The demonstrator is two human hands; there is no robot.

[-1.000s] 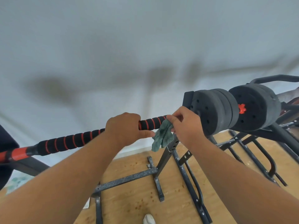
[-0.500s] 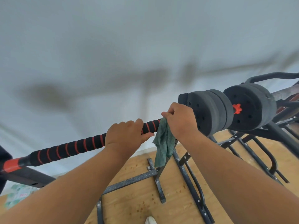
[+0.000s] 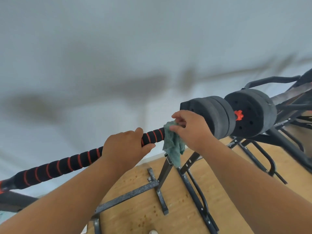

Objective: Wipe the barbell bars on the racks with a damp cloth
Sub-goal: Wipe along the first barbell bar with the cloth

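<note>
left hand wrapped round the foam-sleeved barbell bar on its rack, steadying it. right hand pinches the limp green cloth draped beside the plates (soft, probably best bunched around the bar).

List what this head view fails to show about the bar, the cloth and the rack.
- Barbell bar: its far left end is cut off by the picture's left edge.
- Bar under the left hand: covered by the fingers.
- Green cloth: whether it is damp cannot be told; the right hand hides its top.
- Rack cradle under the bar: hidden behind cloth and right hand.
- White object on the floor: cut off by the bottom edge.
</note>
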